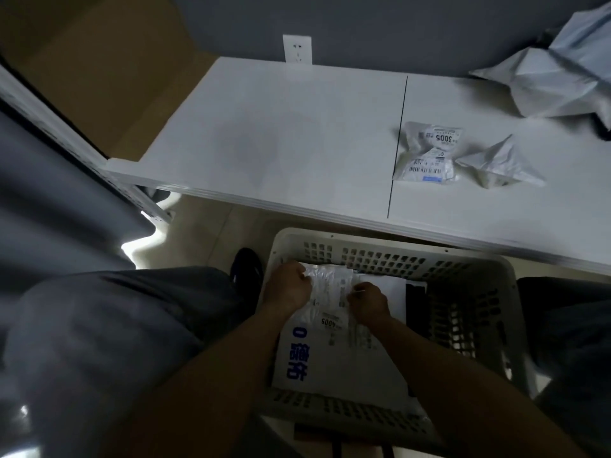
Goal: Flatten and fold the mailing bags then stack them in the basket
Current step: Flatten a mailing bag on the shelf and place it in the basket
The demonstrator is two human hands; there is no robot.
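Note:
A white slatted basket [472, 269] stands on the floor in front of the table. Inside it lies a folded white mailing bag [330, 292] with shipping labels, on top of a larger white bag with blue print [314, 361]. My left hand [289, 287] grips the folded bag's left edge with curled fingers. My right hand [368, 300] pinches its right edge. On the table lie a crumpled labelled bag [426, 153], a small crumpled white bag [499, 165] and a big crumpled grey bag [558, 81].
The white table [281, 133] spans the upper view, its front edge just beyond the basket. A wall socket [297, 49] sits behind it. My legs in dark trousers flank the basket. A cardboard box [105, 81] stands at the upper left.

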